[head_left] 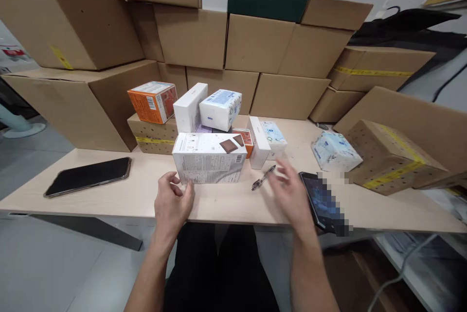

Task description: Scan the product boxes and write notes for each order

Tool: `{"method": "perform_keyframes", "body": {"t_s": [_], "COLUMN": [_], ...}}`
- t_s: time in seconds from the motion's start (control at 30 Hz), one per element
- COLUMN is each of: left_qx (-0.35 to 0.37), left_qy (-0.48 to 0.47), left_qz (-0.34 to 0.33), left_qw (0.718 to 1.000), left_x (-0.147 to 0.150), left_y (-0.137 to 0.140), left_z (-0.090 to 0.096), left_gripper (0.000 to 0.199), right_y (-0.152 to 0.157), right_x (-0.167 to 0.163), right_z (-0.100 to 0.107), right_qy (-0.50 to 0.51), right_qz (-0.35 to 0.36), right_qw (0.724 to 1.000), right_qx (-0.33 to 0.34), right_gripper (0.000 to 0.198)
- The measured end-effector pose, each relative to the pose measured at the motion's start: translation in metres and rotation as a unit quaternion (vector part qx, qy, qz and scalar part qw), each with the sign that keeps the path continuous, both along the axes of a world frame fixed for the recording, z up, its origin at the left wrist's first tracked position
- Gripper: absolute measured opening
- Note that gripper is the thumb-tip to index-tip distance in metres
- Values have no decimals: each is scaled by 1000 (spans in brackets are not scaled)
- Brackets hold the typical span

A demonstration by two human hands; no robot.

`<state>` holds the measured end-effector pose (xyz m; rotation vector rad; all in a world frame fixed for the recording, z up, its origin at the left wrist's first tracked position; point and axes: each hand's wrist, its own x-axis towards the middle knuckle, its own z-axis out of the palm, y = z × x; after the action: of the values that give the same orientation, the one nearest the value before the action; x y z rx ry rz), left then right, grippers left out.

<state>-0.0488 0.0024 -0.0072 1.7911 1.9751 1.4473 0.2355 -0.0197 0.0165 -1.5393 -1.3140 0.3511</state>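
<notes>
A white printed carton (209, 159) with brown squares on its face stands on the table in front of me. My left hand (172, 200) is at its lower left corner, fingers curled and thumb against the front edge. Right of the carton lies a pen (263, 178), tilted across the tabletop. My right hand (288, 190) is beside the pen's upper end; motion smears its fingers, and whether they touch the pen is unclear. Just past that hand lies a dark handheld device (321, 200) with a lit screen, partly pixelated.
Behind the carton stand white slim boxes (190, 108), a tissue pack (221, 108) and an orange box (152, 103). Another tissue pack (335, 151) sits beside a taped carton (396, 156) at right. A black phone (89, 176) lies left. Stacked cardboard boxes (260, 42) wall the back.
</notes>
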Motion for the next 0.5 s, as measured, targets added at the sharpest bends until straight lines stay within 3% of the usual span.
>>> {"method": "perform_keyframes", "body": {"t_s": [0.07, 0.17, 0.33, 0.5], "left_qx": [44, 83, 86, 77], "left_qy": [5, 79, 203, 222], "left_qz": [-8, -61, -122, -123], "left_qw": [999, 991, 968, 964], "left_x": [-1, -2, -1, -1], "left_y": [-3, -4, -3, -3], "left_z": [-6, -11, -11, -8], "left_gripper": [26, 11, 11, 14], "right_y": [4, 19, 44, 45], "right_x": [46, 107, 157, 164], "right_z": [15, 30, 35, 30], "right_qy": [-143, -266, -265, -244], "right_qz": [-124, -299, -349, -332], "right_qw": [982, 911, 875, 886], "right_qx": [5, -94, -207, -213], "right_gripper": [64, 71, 74, 71]}}
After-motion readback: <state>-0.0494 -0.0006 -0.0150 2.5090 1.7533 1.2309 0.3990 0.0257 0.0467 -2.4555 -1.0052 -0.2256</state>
